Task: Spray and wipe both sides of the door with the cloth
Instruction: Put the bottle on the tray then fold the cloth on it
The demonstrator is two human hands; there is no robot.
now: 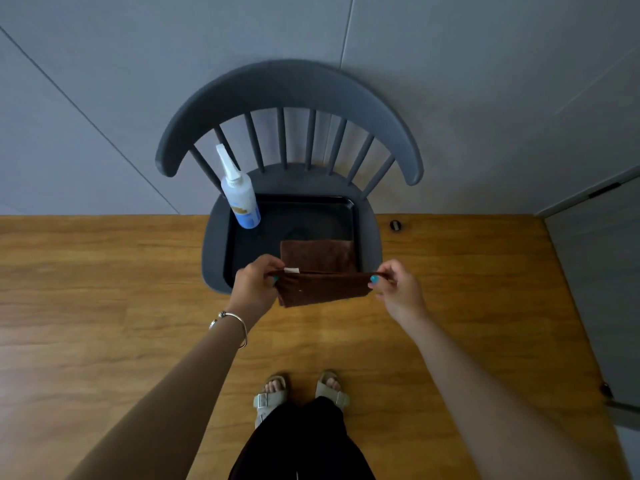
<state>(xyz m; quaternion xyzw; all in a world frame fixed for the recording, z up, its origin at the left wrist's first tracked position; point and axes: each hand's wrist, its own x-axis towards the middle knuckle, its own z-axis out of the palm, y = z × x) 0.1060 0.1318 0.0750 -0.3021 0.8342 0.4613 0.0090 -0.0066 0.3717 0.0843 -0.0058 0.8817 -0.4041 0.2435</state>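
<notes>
Cloth (322, 287) pinched at both ends by left hand (254, 284) and right hand (398, 289) fingers over tray (311, 202); spray bottle (240, 199) untouched, door (602, 289) not yet sprayed or wiped

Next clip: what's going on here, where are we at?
A person stands at a dark chair, pinching a brown cloth stretched between the left hand and right hand above a black tray on the seat. The spray bottle stands untouched in the tray. No spraying or wiping yet.
</notes>
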